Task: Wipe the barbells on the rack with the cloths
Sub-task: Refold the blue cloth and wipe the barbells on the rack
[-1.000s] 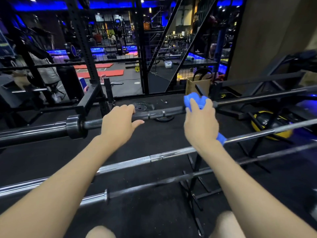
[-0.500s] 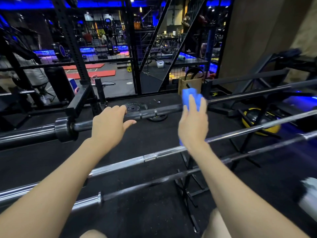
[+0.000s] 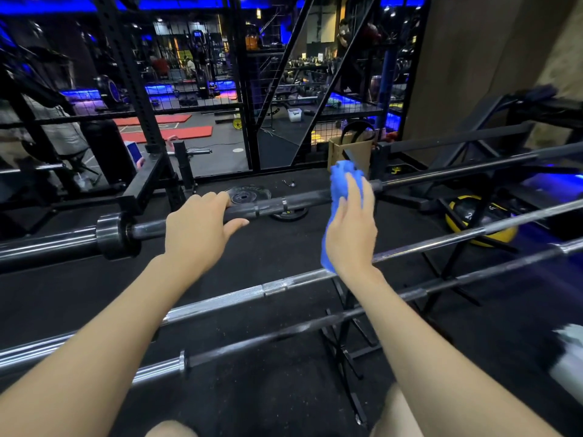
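Head view: left hand (image 3: pixel 202 228) fingers grip dark barbell (image 3: pixel 303 201); right hand (image 3: pixel 350 234) fingers apparently press blue cloth (image 3: pixel 342 181).

Gym: barbells (image 3: pixel 284 285) on rack (image 3: pixel 344 335), weight plate (image 3: pixel 249 194), power rack (image 3: pixel 132 89), red mats (image 3: pixel 176 134), blue LED lighting.

The cloth (image 3: pixel 342 184) under my right hand (image 3: pixel 350 234) is bright blue, plain, with no pattern. The top barbell (image 3: pixel 303 201) I grip with my left hand (image 3: pixel 197 234) is dark grey, nearly black. The middle barbell (image 3: pixel 220 302) is shiny silver with a finely textured band. At right of the frame lies a yellow and black ball (image 3: pixel 467 216). Red mats (image 3: pixel 186 132) show at upper left, under blue lighting.
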